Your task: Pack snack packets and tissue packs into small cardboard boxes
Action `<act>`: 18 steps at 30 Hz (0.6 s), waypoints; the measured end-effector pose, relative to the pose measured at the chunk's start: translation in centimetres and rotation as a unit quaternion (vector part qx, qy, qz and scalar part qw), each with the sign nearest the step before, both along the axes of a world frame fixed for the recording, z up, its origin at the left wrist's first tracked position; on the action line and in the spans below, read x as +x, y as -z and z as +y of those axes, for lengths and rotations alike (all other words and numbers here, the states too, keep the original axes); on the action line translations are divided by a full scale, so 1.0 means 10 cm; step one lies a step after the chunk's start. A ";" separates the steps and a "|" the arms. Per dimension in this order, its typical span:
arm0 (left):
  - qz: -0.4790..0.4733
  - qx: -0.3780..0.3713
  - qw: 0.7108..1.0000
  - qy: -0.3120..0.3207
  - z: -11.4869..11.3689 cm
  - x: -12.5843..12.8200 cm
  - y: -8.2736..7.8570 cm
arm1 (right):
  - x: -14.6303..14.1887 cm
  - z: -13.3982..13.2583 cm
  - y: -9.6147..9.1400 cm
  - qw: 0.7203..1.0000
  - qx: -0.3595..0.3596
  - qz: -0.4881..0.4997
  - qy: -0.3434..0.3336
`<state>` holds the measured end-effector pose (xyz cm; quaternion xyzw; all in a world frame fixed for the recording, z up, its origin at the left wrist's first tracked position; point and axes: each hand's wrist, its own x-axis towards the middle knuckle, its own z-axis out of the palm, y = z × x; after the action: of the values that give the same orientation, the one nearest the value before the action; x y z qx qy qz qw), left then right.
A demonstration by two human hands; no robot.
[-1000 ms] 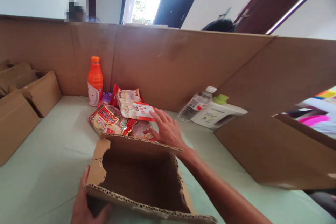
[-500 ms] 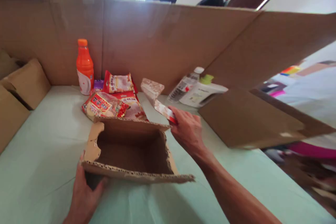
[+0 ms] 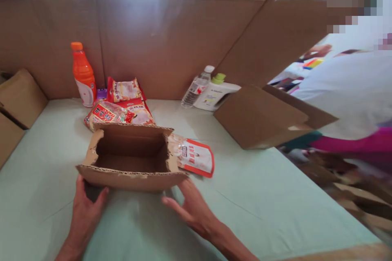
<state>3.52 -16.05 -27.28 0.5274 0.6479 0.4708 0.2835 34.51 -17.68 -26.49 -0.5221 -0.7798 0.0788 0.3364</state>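
Brown open-topped cardboard box (image 3: 131, 181): left hand (image 3: 85, 208) grasping corner, right hand (image 3: 194, 210) flanking, grasp unclear; likely positioning, next needing two-sided grip.

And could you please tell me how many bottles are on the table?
3: an orange bottle at back left, beyond the open box; a clear bottle further right; a white, green-capped bottle just right of that. Others may be hidden.
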 end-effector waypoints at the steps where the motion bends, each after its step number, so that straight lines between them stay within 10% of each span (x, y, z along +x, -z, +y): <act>1: 0.007 0.004 1.000 -0.002 0.06 -0.01 -0.03 | -0.10 0.07 0.01 0.999 -0.038 0.019 -0.009; 8: 0.003 0.051 0.998 -0.026 0.45 0.11 -0.19 | -0.26 0.59 0.04 0.988 -0.115 0.106 -0.015; 18: -0.035 0.043 0.998 -0.007 0.21 0.05 -0.08 | 0.78 1.31 -0.31 0.975 -0.182 0.018 0.127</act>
<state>4.04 -13.95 -26.53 0.5176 0.6203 0.5185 0.2801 42.32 -4.62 -23.35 -0.6679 -0.6736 0.1854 0.2565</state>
